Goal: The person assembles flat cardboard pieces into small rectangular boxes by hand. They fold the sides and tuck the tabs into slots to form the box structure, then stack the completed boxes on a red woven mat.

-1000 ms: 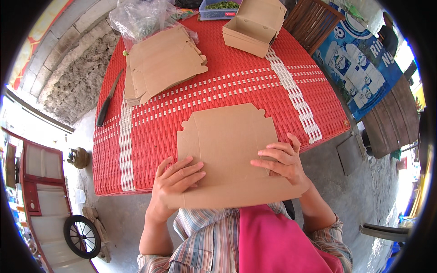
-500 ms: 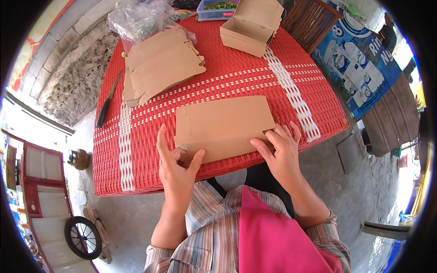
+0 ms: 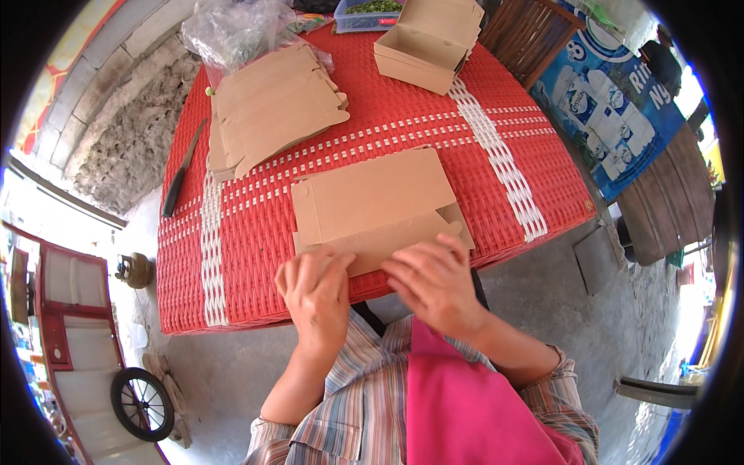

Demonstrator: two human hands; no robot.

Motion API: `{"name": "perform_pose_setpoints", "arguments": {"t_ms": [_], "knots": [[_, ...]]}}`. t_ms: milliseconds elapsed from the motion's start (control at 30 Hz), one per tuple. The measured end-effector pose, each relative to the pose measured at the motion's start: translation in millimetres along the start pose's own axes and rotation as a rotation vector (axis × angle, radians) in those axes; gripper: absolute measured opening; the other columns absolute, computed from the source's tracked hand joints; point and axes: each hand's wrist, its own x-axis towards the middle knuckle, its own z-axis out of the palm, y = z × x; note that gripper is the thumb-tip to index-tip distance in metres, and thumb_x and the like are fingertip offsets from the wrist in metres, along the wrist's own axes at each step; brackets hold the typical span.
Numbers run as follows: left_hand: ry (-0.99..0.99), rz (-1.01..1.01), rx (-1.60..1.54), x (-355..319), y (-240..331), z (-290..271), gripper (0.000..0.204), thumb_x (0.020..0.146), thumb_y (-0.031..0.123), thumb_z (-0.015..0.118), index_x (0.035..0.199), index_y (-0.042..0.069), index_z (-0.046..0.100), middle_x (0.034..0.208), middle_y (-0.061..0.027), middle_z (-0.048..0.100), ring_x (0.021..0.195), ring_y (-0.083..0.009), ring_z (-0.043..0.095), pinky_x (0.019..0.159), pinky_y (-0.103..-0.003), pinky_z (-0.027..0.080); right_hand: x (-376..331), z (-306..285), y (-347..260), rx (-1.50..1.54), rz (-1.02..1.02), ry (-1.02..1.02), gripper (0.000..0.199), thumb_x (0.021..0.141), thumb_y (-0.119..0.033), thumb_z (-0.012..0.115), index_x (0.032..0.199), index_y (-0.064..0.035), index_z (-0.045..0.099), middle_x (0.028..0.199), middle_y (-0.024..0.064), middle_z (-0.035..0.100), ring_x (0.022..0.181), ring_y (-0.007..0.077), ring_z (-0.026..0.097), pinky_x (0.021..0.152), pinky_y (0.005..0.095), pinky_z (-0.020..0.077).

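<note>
A flat brown cardboard box blank [image 3: 372, 200] lies on the red woven table [image 3: 256, 256], near its front edge, with its near flap folded up. My left hand [image 3: 314, 293] presses on the blank's near left edge. My right hand [image 3: 435, 283] presses on the near right edge, fingers spread over the flap. Both hands rest on the cardboard at the table's rim.
A stack of flat cardboard blanks [image 3: 267, 108] lies at the far left. Folded-up boxes [image 3: 430, 43] stand at the far middle. A black-handled knife [image 3: 180, 177] lies on the left edge. A clear plastic bag [image 3: 232, 27] and a blue-lidded tub [image 3: 364, 12] sit at the back.
The blank went from being held flat toward me to lying on the table with flaps folded. Both hands slid to its near edge.
</note>
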Motion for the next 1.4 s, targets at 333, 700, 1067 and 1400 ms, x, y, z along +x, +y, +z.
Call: {"name": "perform_pose_setpoints", "arguments": {"t_ms": [333,700,1067,1400], "knots": [[-0.204,0.101,-0.047,-18.9,8.2,-13.4,0.048,0.069,0.009,0.069,0.116,0.001,0.067,0.126,-0.0086,0.062,0.114,-0.0256,0.058,0.096,-0.041,0.041,-11.3,13.8,-17.7,-0.032,-0.01,-0.057,0.041,0.084,-0.025,0.069,0.122,-0.0067,0.067,0.127,0.0011,0.059,0.119,0.0158,0.054,0.112,0.0483,0.0206],[-0.295,0.139,0.0,-12.4,5.8,-13.8,0.051,0.066,0.013,0.072,0.115,0.0,0.066,0.125,-0.008,0.061,0.113,-0.0264,0.056,0.097,-0.044,0.041,4.7,3.9,-13.8,-0.013,-0.006,-0.172,0.043,0.084,-0.027,0.069,0.122,-0.0057,0.067,0.124,0.0012,0.06,0.12,0.0143,0.054,0.113,0.0503,0.0199],[-0.259,0.189,-0.016,-13.5,-3.8,-7.8,0.045,0.068,0.02,0.073,0.109,0.001,0.069,0.123,-0.0084,0.062,0.11,-0.0273,0.057,0.094,-0.046,0.045,13.4,-0.4,-3.8,-0.006,-0.064,-0.214,0.04,0.082,-0.026,0.07,0.117,-0.0073,0.07,0.117,0.0003,0.064,0.114,0.012,0.059,0.11,0.0512,0.027],[-0.246,0.123,-0.04,-16.4,-14.0,-19.1,0.041,0.066,0.005,0.069,0.106,0.0,0.07,0.116,-0.0104,0.063,0.112,-0.0334,0.056,0.095,-0.046,0.046,12.9,-12.9,12.7,0.007,0.012,-0.183,0.027,0.085,-0.019,0.068,0.109,-0.0088,0.071,0.108,0.0007,0.067,0.102,0.0135,0.064,0.111,0.0488,0.028]]}}
